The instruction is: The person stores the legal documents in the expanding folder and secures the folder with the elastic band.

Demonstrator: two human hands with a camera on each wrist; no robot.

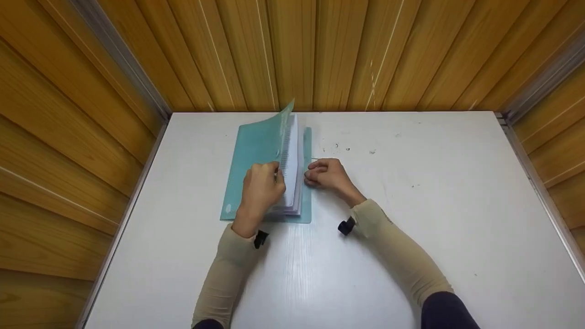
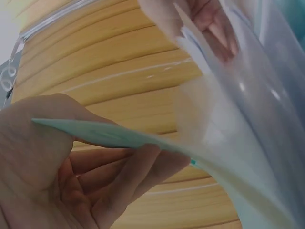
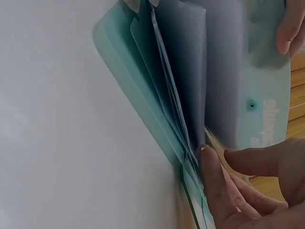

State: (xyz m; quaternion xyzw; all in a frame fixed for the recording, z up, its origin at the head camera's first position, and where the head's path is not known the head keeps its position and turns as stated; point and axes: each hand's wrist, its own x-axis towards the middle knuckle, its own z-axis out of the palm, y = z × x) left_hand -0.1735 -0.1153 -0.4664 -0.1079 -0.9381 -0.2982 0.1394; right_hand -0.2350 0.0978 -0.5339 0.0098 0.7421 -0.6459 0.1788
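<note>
A teal plastic folder (image 1: 258, 141) lies on the white table with its front cover lifted partway. My left hand (image 1: 263, 189) pinches that cover's free edge; in the left wrist view the cover (image 2: 109, 134) passes between thumb and fingers. Clear sleeves with printed sheets (image 1: 291, 160) stand partly raised inside. At their outer edge is my right hand (image 1: 325, 174). In the right wrist view its index fingertip (image 3: 206, 151) touches the edges of the sleeves (image 3: 178, 71), and the thumb stands slightly apart from it. The back cover (image 1: 307, 201) lies flat underneath.
The white table (image 1: 434, 219) carries a few small dark marks behind the right hand. Wood-patterned walls (image 1: 338, 55) rise at the back and both sides. A dark camera mount (image 1: 346, 226) sits on each wrist.
</note>
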